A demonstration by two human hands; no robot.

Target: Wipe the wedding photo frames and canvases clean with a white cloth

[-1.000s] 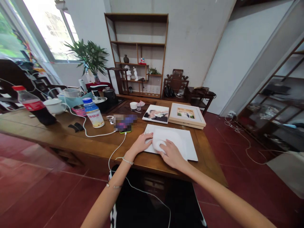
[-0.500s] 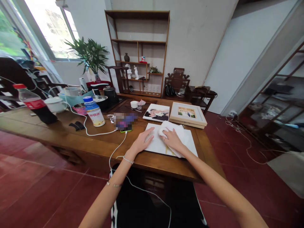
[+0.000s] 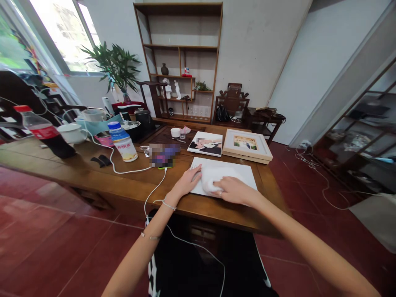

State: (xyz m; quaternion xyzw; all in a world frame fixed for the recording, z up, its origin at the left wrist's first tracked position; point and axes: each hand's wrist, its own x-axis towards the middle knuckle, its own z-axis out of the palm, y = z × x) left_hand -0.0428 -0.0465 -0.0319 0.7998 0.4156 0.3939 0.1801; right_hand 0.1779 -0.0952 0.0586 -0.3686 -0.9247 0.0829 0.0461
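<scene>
A flat white board [image 3: 248, 175] lies on the wooden table in front of me. My right hand [image 3: 234, 190] grips a bunched white cloth [image 3: 209, 182] and presses it onto the board's lower middle; the cloth is partly blurred, and part of it lies under the hand. My left hand [image 3: 187, 182] rests at the board's left edge, its fingers stretched out and holding nothing. Just beyond the board are a white-edged photo print [image 3: 206, 144] and, to its right, a light wooden picture frame [image 3: 247, 144].
On the wooden table [image 3: 173, 202], a pixelated item with a white charging cable [image 3: 154, 192] sits left of my left hand. Farther left stand a blue-capped bottle [image 3: 123, 142], a cola bottle [image 3: 46, 132] and a white pot [image 3: 72, 134]. Shelves [image 3: 181, 46] rise behind.
My right hand has moved the cloth toward me and slightly left across the board, and the cloth is more bunched. My left hand stays at the board's left edge. The view has shifted slightly.
</scene>
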